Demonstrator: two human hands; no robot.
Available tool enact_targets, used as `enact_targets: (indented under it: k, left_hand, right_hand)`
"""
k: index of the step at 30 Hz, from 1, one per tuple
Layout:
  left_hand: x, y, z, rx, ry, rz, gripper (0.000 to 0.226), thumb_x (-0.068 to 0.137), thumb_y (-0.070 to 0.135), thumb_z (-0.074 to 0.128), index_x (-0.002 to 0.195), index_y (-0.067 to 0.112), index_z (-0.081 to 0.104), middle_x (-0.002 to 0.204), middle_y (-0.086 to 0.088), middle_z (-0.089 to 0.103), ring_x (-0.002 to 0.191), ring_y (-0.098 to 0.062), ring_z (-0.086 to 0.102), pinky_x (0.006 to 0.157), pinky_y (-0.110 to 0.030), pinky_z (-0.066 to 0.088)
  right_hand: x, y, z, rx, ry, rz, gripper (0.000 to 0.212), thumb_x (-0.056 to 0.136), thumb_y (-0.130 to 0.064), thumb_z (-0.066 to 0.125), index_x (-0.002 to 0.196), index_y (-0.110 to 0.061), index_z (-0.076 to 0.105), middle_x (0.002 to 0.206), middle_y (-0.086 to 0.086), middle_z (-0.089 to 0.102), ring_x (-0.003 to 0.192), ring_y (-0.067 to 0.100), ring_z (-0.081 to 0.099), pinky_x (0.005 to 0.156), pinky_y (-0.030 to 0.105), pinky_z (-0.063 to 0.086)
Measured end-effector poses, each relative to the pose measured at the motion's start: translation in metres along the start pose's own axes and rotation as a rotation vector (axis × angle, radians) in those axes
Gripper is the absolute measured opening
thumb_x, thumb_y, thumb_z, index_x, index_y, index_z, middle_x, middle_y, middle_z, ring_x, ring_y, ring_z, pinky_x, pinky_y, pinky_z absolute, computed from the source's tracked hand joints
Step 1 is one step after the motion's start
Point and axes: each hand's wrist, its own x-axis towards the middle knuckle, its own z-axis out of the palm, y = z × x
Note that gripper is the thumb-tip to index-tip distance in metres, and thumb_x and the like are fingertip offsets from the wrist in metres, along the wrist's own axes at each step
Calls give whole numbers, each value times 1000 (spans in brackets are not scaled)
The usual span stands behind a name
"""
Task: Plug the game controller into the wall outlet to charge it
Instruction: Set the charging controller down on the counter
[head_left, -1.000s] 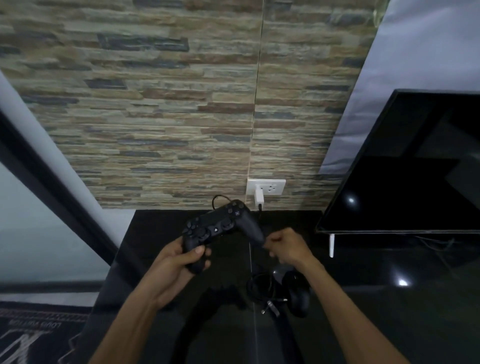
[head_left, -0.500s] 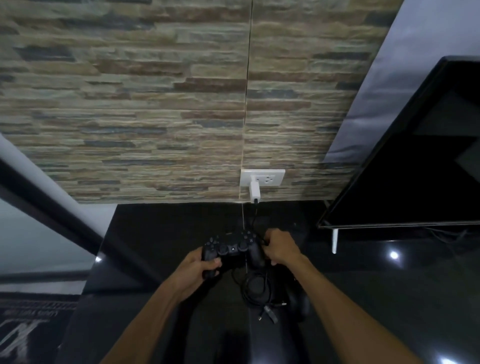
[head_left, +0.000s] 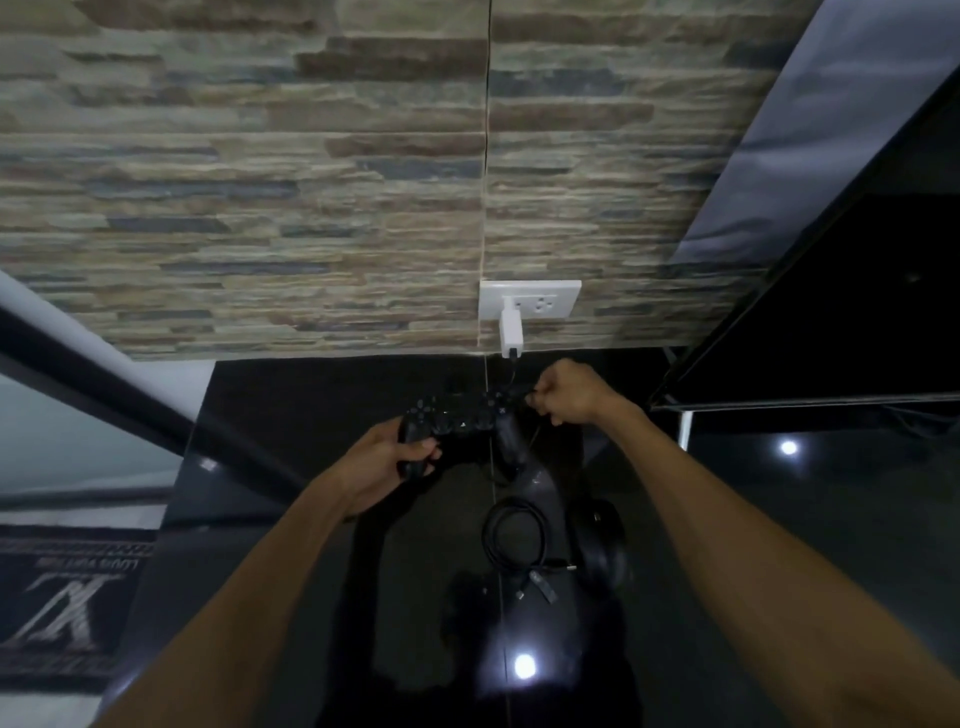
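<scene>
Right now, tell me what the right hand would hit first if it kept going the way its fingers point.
The right hand points left, pinching what looks like a cable end. First in line is the black game controller, at its top edge, almost touching. Depth is unclear.

The right hand (head_left: 569, 395) is curled, and its fingers (head_left: 540, 402) hide the cable end they pinch, so whether it meets the game controller (head_left: 460, 423) cannot be told. The left hand (head_left: 387, 462) covers the controller's left grip. The thin cable (head_left: 514, 371) below the white charger (head_left: 510, 338) vanishes against the dark bench (head_left: 291, 415). The television (head_left: 841, 291) is cut by the right edge, the rug (head_left: 62, 597) by the left.
</scene>
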Motion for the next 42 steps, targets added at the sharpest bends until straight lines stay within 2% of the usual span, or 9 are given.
enact_targets:
  k: [6,11,15,18,21,24,32,37,42]
  left_hand:
    - [24,24,16,225,53,46,22,98,-5,55,104,14,65,89,3,68,88,-13,61,85,-27,49]
    - [38,30,18,645,212,87,44,96,12,66,138,7,54,129,-8,66,116,-25,64,103,-39,52]
    - [38,23,19,752,348,140,37,91,15,72,125,0,65,118,-19,72,110,-35,69,98,-46,55]
    - [35,17,20,777,435,148,38,90,24,74,121,2,70,112,-17,74,106,-33,69,92,-42,56]
    - [11,6,20,834,488,163,33,89,20,73,116,1,71,105,-20,74,99,-37,70,88,-43,57]
    - [-25,-17,21,921,523,195,35,88,14,70,120,1,69,110,-20,72,109,-36,66,97,-44,53]
    - [-108,-111,62,1237,471,179,53,103,24,45,154,13,36,165,-11,26,154,-30,21,123,-49,25]
    - [-131,-150,72,1416,413,102,60,106,31,33,161,17,14,171,-9,-4,159,-28,-5,125,-55,8]
    - [-136,-148,66,1477,350,103,62,107,32,31,162,18,5,171,-8,-10,158,-29,-9,126,-54,6]
  right_hand:
    - [20,-1,16,301,244,89,15,99,-9,59,106,-2,71,105,15,76,59,13,65,46,9,47]
    - [20,-2,22,343,320,120,20,96,-1,54,102,-5,73,108,17,76,97,32,73,86,31,57]
    - [13,3,18,395,227,138,29,96,-3,57,123,-9,62,108,16,73,85,26,71,72,31,57]
    - [2,7,16,400,229,167,46,93,-8,61,138,-13,49,116,21,71,102,34,72,89,39,59]
    - [-34,11,19,363,328,201,45,89,-15,64,133,-13,52,115,20,74,108,32,70,88,25,49]
    - [-86,18,39,283,377,181,33,90,-19,64,122,-14,62,116,16,73,112,32,67,91,29,49]
    - [-189,33,98,-109,289,237,55,94,-46,62,143,-26,47,145,16,43,135,37,40,109,50,39]
    - [-204,41,115,-103,289,229,61,99,-43,58,154,-38,33,146,20,43,135,38,41,107,51,41]
    - [-206,43,115,-114,310,197,60,100,-37,59,155,-36,36,144,21,47,133,38,42,105,48,44]
